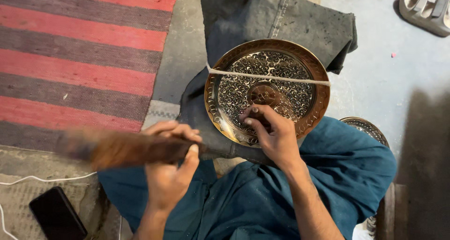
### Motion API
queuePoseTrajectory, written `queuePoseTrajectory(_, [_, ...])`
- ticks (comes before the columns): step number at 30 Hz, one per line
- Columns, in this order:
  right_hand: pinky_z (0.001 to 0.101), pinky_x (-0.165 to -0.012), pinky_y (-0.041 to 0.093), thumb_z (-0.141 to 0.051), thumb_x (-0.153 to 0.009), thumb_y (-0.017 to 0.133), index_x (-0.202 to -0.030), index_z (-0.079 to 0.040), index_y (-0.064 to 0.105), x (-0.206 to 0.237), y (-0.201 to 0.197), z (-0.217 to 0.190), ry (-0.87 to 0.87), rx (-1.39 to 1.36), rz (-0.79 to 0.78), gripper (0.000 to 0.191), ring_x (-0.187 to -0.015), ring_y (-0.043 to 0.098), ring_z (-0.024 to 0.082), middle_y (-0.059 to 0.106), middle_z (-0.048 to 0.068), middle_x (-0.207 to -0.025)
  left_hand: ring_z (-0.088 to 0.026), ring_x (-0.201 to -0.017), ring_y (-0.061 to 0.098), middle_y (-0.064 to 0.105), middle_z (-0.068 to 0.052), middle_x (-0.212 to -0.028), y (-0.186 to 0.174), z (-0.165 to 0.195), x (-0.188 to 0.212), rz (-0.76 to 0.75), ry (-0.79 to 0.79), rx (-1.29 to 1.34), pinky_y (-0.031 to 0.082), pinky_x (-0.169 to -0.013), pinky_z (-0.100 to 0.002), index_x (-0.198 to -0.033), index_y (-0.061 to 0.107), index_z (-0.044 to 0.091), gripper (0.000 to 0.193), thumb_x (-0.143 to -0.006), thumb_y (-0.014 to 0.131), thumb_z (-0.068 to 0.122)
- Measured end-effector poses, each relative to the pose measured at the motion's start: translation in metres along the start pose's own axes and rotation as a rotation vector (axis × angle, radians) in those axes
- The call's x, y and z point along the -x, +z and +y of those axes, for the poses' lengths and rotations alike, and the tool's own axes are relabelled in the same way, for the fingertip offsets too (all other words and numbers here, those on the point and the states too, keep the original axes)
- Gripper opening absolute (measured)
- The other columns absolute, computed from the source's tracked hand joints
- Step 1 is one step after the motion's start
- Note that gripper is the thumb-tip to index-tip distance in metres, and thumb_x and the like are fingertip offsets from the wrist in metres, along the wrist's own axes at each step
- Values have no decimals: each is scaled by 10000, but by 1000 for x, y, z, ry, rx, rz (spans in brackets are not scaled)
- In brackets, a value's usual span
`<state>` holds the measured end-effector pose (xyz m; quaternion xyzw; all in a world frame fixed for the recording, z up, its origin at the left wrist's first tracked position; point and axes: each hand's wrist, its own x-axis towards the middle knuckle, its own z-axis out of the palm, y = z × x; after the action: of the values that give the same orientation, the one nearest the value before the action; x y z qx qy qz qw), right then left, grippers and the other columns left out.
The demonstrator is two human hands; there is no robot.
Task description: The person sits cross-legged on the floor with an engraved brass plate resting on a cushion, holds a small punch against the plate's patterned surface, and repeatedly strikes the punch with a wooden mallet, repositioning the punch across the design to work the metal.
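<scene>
Hands work over a round engraved brass plate (267, 91), which lies on a dark grey folded cloth (281, 19) across the person's lap, just ahead of both hands. The right hand (272, 132) rests on the plate's near rim, fingers curled and pinched around a small dark tool whose tip meets the patterned metal; the tool is mostly hidden by the fingers. The left hand (171, 162) is closed in a fist around a brown wooden mallet handle (117, 148), which is motion-blurred and extends away to that hand's outer side.

A pale taut cord (269, 77) crosses the plate beyond the right hand's fingertips, apparently holding it down.

My judgement of the risks: a blow that lands off the small tool could strike the pinching fingers, since they sit so close to its head. A tilted tool might skid and scratch the finished pattern. Should the cord slip, the plate could shift on the soft cloth mid-strike.

Below the left hand, a black flat phone (56, 214) and a white cable (47, 179) lie on the floor, within the mallet's swing side.
</scene>
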<state>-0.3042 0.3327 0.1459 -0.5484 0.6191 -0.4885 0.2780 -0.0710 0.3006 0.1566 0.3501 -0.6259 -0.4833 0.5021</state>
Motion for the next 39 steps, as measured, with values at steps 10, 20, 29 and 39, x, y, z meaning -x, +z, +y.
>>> queuePoseTrajectory(10, [258, -717, 589, -3, -903, 752, -1119, -33, 700, 5, -2, 2, -26, 175, 32, 224, -812, 769, 130, 779, 68, -923, -390, -1098, 660, 687, -178, -1184, -24, 24, -27, -193, -13, -664, 544, -870, -455, -1342, 525, 102, 643, -740, 736, 17])
queuePoseTrajectory(20, [255, -782, 609, 19, -919, 717, -1173, -32, 696, 7, -1, -2, -69, 130, 19, 259, -907, 776, 137, 792, 75, -1001, -333, -870, 647, 587, -114, -901, -27, 31, -40, -231, 204, -1063, 518, -809, -486, -1476, 517, 217, 770, -771, 757, 20])
queuePoseTrajectory(29, [264, -774, 600, 6, -913, 725, -1176, -44, 700, 5, 0, -5, -99, 153, 20, 269, -888, 769, 134, 787, 78, -981, -299, -926, 620, 597, -84, -953, -32, 33, -49, -301, 325, -1037, 459, -827, -461, -1490, 507, 177, 767, -777, 747, 27])
queuePoseTrajectory(39, [259, -753, 598, 2, -908, 744, -1162, -59, 709, 6, 0, -3, -40, 188, 20, 264, -859, 767, 111, 792, 57, -960, -286, -915, 609, 584, -61, -950, -30, 32, -49, -279, 370, -1170, 471, -866, -471, -1473, 537, 200, 732, -780, 724, 57])
